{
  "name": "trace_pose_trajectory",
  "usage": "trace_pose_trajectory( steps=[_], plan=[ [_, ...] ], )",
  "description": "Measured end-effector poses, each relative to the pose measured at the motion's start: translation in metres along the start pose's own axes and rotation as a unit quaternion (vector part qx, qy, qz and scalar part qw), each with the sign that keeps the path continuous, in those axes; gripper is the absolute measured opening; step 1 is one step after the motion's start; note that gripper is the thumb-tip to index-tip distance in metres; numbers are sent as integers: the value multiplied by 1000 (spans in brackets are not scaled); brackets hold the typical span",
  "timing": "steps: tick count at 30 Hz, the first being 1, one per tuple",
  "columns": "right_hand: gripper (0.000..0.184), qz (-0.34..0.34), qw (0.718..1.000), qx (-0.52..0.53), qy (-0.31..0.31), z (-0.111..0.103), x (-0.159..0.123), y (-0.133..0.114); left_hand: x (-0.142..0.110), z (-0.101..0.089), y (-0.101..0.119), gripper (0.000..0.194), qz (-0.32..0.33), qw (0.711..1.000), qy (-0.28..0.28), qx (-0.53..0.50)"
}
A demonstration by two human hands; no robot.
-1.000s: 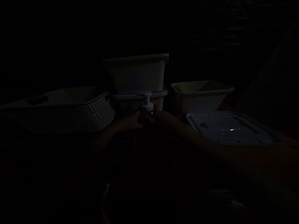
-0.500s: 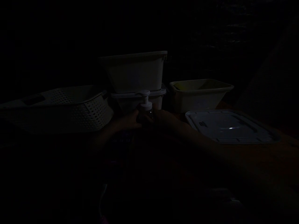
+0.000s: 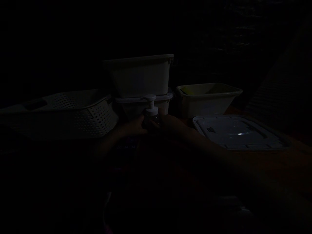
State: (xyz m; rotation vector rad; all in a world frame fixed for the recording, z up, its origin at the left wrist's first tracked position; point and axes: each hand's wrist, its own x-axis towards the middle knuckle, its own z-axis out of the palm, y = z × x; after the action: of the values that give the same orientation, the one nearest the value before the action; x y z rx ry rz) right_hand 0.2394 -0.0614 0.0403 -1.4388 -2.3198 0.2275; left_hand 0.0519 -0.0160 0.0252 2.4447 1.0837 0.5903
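Both my hands meet around a pump bottle (image 3: pixel 152 111) in the middle of the very dark view. Its white pump head and collar stick up above my fingers, with the spout pointing left. The bottle stands upright, and its lower body is hidden behind my hands. From the left, my left hand (image 3: pixel 139 125) is closed on the bottle's side. My right hand (image 3: pixel 168 123) is closed on it from the right. Finger details are hard to make out in the gloom.
Behind the bottle, one white tub (image 3: pixel 143 78) sits on a lidded tub (image 3: pixel 133 105). A perforated basket (image 3: pixel 97 117) stands left. To the right are an open tub (image 3: pixel 204 104) with something yellowish inside and a flat white lid (image 3: pixel 234 130) on the table (image 3: pixel 299 151).
Almost nothing differs. The whole view has shifted very slightly, and both hands stay around the pump bottle.
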Motion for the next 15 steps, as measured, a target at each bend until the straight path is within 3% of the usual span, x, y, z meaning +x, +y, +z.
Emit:
trace_pose_trajectory(
  steps=[15],
  plan=[
    [56, -8, 1000, 5, 10, 4, 1, 3, 0, 1, 3, 47, -8, 1000, 1, 8]
  ],
)
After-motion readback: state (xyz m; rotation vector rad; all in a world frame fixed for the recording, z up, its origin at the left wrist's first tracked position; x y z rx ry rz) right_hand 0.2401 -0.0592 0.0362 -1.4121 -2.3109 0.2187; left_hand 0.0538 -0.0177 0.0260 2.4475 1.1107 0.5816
